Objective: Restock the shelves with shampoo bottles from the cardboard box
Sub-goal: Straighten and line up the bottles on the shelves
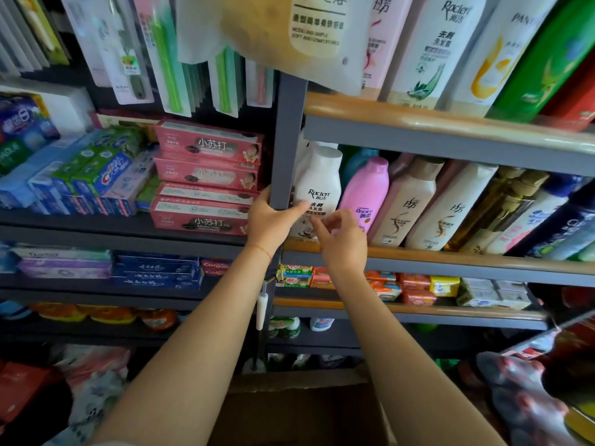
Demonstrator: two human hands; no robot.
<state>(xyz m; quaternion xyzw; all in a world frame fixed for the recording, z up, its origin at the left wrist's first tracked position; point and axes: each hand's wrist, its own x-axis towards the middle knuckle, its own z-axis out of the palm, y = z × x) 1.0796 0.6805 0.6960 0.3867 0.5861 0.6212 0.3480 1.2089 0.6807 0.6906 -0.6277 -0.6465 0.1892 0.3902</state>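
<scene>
A white Raclen shampoo bottle [318, 185] stands at the far left of the middle wooden-edged shelf [450, 257], just behind the grey upright [285, 149]. My left hand [269, 222] wraps round that upright, with its thumb laid across onto the bottle's label. My right hand [343, 241] is at the bottle's lower right side, its curled fingers pinching the bottle near its base. Next to it stand a pink Rejoice bottle [365, 194] and several cream and white bottles [409, 201]. The brown cardboard box [289, 400] lies open below, between my forearms; its inside is dark.
More shampoo bottles [431, 49] fill the shelf above, and a hanging packet [289, 37] droops in front of it. Toothpaste boxes [206, 178] fill the left shelves. Small soap packs [415, 289] sit on the shelf below. Bagged goods [521, 394] crowd the floor at right.
</scene>
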